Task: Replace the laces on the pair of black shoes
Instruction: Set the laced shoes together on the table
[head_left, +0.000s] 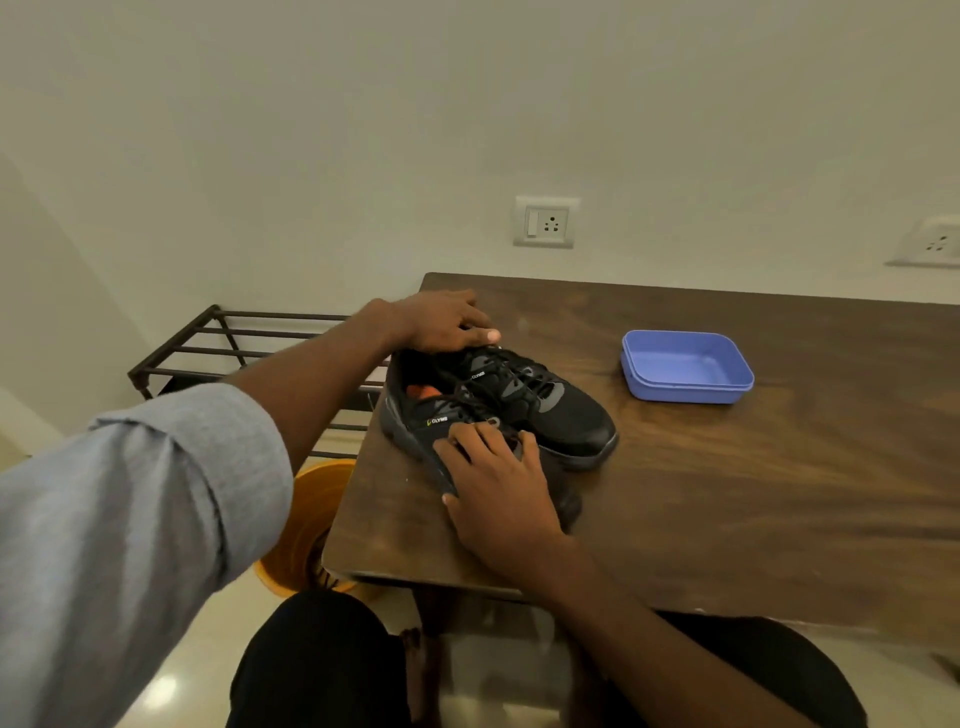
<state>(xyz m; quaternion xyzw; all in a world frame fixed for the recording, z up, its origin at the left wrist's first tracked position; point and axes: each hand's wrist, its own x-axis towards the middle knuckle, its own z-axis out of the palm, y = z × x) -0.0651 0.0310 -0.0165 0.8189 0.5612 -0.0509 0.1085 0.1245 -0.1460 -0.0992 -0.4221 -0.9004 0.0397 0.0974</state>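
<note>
Two black laced shoes lie side by side on the wooden table (727, 493), toes pointing right. My left hand (447, 322) grips the heel end of the far shoe (550, 405), thumb over its collar. My right hand (498, 488) lies on top of the near shoe (415, 421), fingers spread over its black laces and the thumb down its side. The near shoe's toe is hidden under that hand. An orange insole shows inside the far shoe.
An empty blue plastic box (685, 366) sits on the table to the right of the shoes. A dark metal rack (218, 343) stands left of the table, an orange bucket (306, 525) below its corner. My knees are under the table's front edge.
</note>
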